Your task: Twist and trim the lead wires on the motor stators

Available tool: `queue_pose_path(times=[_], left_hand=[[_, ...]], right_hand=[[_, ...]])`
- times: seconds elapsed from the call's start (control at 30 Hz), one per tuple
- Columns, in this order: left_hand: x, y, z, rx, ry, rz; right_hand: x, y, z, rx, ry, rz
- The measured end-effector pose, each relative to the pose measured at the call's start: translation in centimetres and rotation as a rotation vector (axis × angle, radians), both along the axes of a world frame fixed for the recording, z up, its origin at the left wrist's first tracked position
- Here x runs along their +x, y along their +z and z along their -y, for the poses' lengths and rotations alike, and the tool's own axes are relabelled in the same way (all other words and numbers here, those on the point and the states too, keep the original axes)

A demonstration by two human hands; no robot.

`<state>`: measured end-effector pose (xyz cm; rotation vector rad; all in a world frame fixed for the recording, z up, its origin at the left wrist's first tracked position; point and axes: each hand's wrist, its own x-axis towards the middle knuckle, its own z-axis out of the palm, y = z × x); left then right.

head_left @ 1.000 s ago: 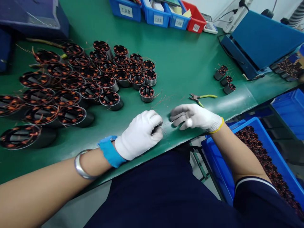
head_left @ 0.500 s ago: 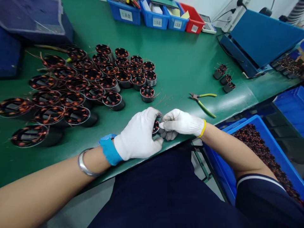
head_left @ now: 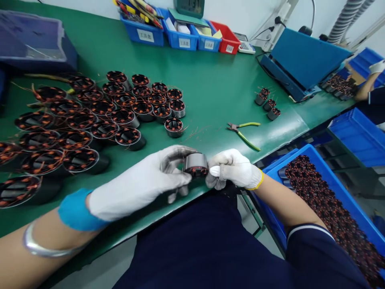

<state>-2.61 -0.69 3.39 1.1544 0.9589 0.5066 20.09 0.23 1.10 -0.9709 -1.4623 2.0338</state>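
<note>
A motor stator, a grey metal ring with copper windings inside, is in my gloved left hand. The fingers grip it from the left, and its wound end faces down toward me. Close to the stator's right side, my gloved right hand is closed in a pinch. A thin wire, hard to make out, runs across its fingers. Beyond my hands, a single stator stands on the green bench. Side cutters with yellow-green handles lie open to the right.
Many stators crowd the bench's left side; several small ones stand near a blue machine. Tool bins line the back. A blue crate of stators sits lower right. Another person's arm shows far right.
My left hand has shifted left and turned the stator, so more of its metal side shows. The right hand stays pinched close by. The whole view has swung slightly to the right.
</note>
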Motion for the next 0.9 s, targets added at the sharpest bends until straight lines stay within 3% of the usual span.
queue_pose_path(times=[0.07,0.13,0.23,0.3,0.33,0.37,0.43,0.5,0.57,0.63,0.73,0.77,0.83,0.9], left_hand=[[0.2,0.3,0.8,0.227,0.077,-0.012],[0.0,0.2,1.4,0.564,0.092,-0.063],[-0.7,-0.3,1.7,1.11,-0.056,-0.069],[-1.0,-0.7,1.8,1.275,-0.082,-0.039],[-1.0,-0.8,1.7,1.242,-0.022,-0.05],[-0.8,-0.8,1.7,1.109,0.077,-0.097],[-0.3,-0.5,1.4,0.65,0.172,-0.176],[0.3,0.1,1.2,0.217,-0.017,-0.158],[0.8,0.6,1.2,0.01,-0.165,-0.14],[0.9,0.9,1.5,0.074,-0.096,-0.153],[0.7,0.6,2.4,0.567,0.122,-0.156],[0.5,0.4,2.6,0.787,0.12,-0.138],[0.1,-0.1,2.7,1.148,-0.003,-0.062],[-0.1,-0.4,2.5,1.224,-0.001,-0.045]], right_hand=[[0.2,-0.1,0.2,-0.051,-0.008,-0.051],[0.3,-0.4,0.4,-0.083,0.005,-0.102],[0.4,-0.2,0.6,-0.099,0.043,-0.165],[0.5,0.4,0.8,-0.066,0.08,-0.156],[0.5,0.8,0.9,-0.021,0.101,-0.131],[0.6,1.2,0.9,0.053,0.125,-0.093],[0.6,1.9,1.0,0.265,0.168,-0.018],[0.6,2.2,1.0,0.439,0.188,0.013],[0.6,2.0,1.0,0.406,0.169,0.01],[0.7,1.5,1.1,0.2,0.109,-0.004],[0.7,0.5,1.0,-0.035,0.021,-0.059],[0.7,0.3,1.0,-0.065,0.012,-0.088],[0.7,0.3,1.0,-0.087,0.01,-0.132],[0.7,0.6,1.1,-0.069,0.021,-0.131]])
